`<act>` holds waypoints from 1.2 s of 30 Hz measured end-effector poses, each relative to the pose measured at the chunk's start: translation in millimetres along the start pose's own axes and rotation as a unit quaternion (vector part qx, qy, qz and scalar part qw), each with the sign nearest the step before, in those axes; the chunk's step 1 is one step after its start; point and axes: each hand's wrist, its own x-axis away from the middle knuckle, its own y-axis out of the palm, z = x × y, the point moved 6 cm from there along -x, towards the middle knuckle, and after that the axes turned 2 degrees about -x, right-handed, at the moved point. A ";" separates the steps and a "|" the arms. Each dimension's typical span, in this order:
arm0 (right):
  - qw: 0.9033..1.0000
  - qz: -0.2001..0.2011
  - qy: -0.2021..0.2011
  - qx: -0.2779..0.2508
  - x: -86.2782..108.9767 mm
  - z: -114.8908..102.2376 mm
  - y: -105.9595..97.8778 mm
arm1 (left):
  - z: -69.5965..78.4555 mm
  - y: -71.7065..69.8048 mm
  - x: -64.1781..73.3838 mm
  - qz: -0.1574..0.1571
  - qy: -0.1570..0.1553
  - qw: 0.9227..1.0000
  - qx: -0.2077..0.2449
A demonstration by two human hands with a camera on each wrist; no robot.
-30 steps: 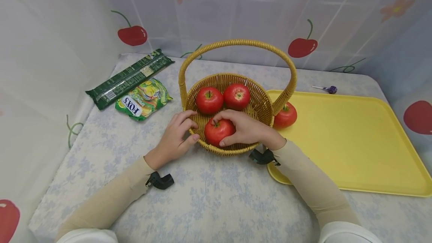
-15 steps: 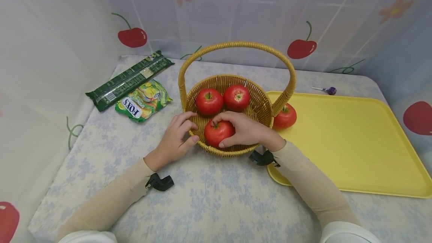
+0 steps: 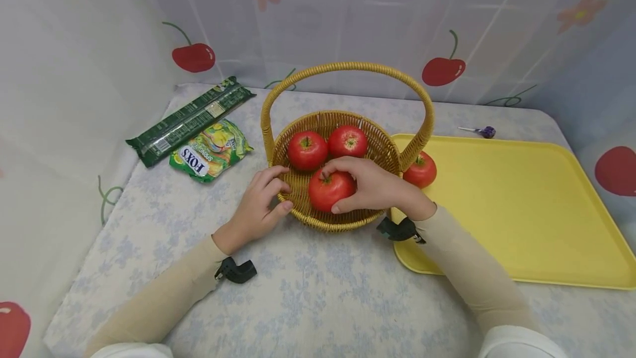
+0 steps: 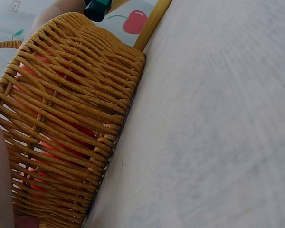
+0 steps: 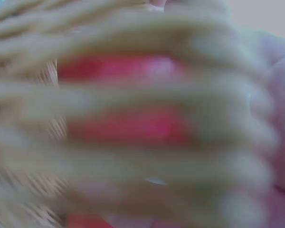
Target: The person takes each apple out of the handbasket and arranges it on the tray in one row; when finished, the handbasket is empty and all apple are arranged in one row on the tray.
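My right hand point(image 3: 375, 184) grips a red apple point(image 3: 328, 195) by its top and right side, inside the front of a yellow wicker basket point(image 3: 343, 226). Behind it in the basket lie two more apples, a left one point(image 3: 304, 153) and a right one point(image 3: 346, 140). At the basket's left rim my left hand point(image 3: 258, 203) holds on with curled fingers. Woven strands of the basket point(image 4: 76, 109) fill the left wrist view, with red showing through the gaps. Blurred strands cover most of the right wrist view, and a red apple point(image 5: 128, 126) shows behind them.
Right of the basket is a yellow tray point(image 3: 512, 209), with another apple point(image 3: 421, 170) at its left end. A lollipop point(image 3: 486, 132) lies behind the tray. At the left are a long green packet point(image 3: 191, 120) and a FOX'S candy bag point(image 3: 211, 151). The basket's handle point(image 3: 348, 66) arches overhead.
Over the last half second my right hand has moved the gripped apple slightly right and up in the head view. The left hand has stayed at the basket's rim.
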 end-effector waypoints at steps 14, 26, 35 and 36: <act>0.999 0.044 0.014 0.001 50.9 1.6 -46.2 | -0.4 0.1 0.9 -0.003 -0.003 1.000 0.002; 0.999 0.049 -0.001 -0.011 97.1 0.8 -65.8 | -0.1 -0.2 0.3 -0.005 -0.002 1.000 0.004; 0.998 0.058 0.005 -0.005 127.0 14.2 -76.9 | -1.1 -0.3 1.2 -0.004 -0.004 1.000 0.003; 0.998 0.059 0.009 -0.005 129.5 16.2 -78.4 | -1.2 -0.3 1.2 -0.004 -0.005 1.000 0.003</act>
